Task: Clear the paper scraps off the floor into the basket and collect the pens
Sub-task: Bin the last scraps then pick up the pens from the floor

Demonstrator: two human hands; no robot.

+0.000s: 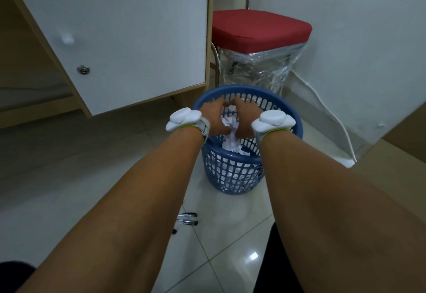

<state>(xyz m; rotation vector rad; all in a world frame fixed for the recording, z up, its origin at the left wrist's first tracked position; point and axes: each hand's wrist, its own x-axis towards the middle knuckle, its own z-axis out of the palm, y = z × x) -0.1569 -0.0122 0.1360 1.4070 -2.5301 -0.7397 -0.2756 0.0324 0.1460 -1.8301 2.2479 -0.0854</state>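
A round blue lattice basket (232, 177) stands on the tiled floor, with white paper scraps (234, 147) lying inside it. Both my hands reach over its rim and cup a bunch of crumpled white paper (229, 120) between them. My left hand (215, 117) presses the bunch from the left and my right hand (245, 118) from the right. Each wrist wears a white device. Two dark pens (187, 218) lie side by side on the tiles just right of my left forearm, in front of the basket, and a small dark piece (174, 231) lies below them.
A wooden desk with a white cabinet door (119, 39) hangs over the floor at left. A red stool (260, 30) with plastic-wrapped legs stands right behind the basket. A white wall with a cable (332, 117) running down it lies at right.
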